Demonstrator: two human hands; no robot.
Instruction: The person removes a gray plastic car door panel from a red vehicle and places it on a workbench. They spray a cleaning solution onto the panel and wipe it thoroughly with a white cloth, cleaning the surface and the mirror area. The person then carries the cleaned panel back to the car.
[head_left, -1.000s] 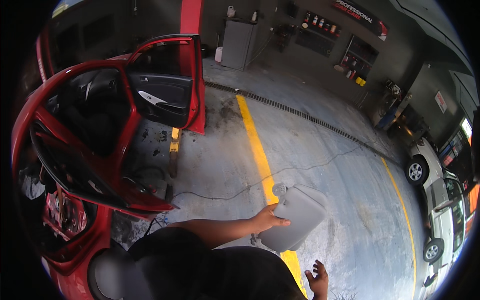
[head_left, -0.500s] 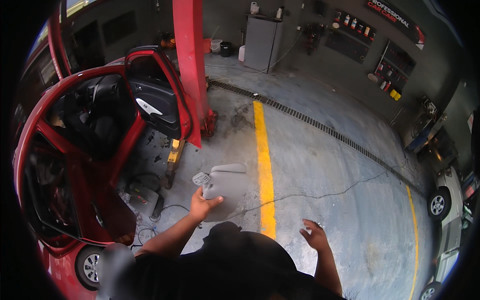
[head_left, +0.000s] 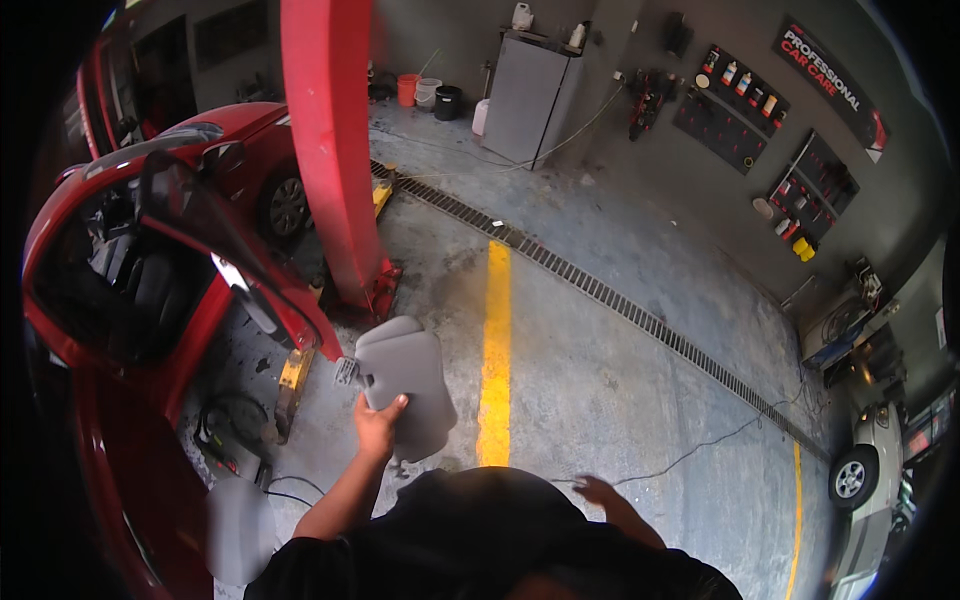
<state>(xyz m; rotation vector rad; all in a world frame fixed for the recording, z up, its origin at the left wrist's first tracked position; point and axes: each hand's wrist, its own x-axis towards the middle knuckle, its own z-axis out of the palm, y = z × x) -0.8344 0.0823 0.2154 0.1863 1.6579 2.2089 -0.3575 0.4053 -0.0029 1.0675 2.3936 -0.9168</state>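
My left hand (head_left: pixel 374 432) is closed on the lower edge of some flat grey panels (head_left: pixel 412 372) with rounded corners, shaped like car sun visors. The panels overlap, and my thumb lies across the front one. A small grey ribbed piece (head_left: pixel 346 372) sticks out beside them, just above my fingers. It is partly hidden, so how it is held cannot be made out. My right hand (head_left: pixel 598 490) hangs low at my right side, slightly smeared, with its fingers stretched out and nothing visible in them.
A red car (head_left: pixel 180 340) stands at left, its door (head_left: pixel 262 285) swung out near a red lift post (head_left: pixel 335 150). A yellow lift arm (head_left: pixel 293 375) and a dark machine with cables (head_left: pixel 235 440) lie low. A drain grate (head_left: pixel 600 292) crosses the floor; a light-coloured car (head_left: pixel 865 500) is at right.
My view has swung and the red car and post have shifted left. The grey panels, still in my left hand, have tilted more upright. My right hand has dropped lower and nearer my body.
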